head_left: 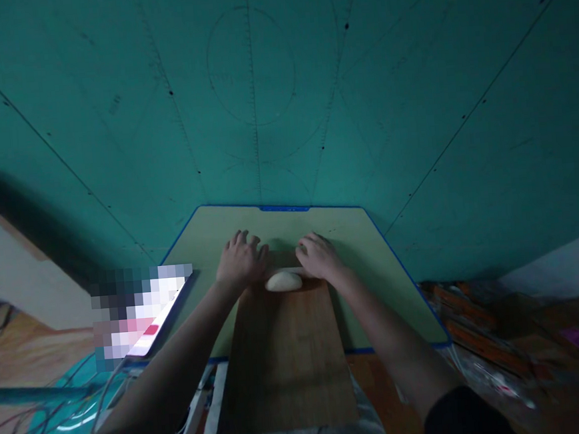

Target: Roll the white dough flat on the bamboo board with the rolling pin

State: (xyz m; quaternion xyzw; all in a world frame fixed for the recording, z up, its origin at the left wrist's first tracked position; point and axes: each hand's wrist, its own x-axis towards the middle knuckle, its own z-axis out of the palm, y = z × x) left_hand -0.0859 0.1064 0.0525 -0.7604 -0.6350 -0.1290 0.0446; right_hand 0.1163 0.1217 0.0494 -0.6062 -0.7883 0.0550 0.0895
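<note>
A wooden board (293,357) lies lengthwise in front of me, its far part on a pale tabletop. On it sits a smooth, off-white oval lump (283,282) that looks like dough. Just behind the lump a thin pale rod (292,269), like a rolling pin, runs crosswise between my hands. My left hand (240,259) is over its left end, with fingers apart and stretched forward. At the right end is my right hand (318,253), palm down, fingers apart and slightly bent. Both hands hide the rod's ends.
The blue-edged table (373,264) stands against a green wall (271,111) with drawn lines. A lit tablet (161,314), partly blurred, is left of my left arm. Cables and a teal plastic surface lie lower left. Cardboard boxes (570,342) and orange objects sit at right.
</note>
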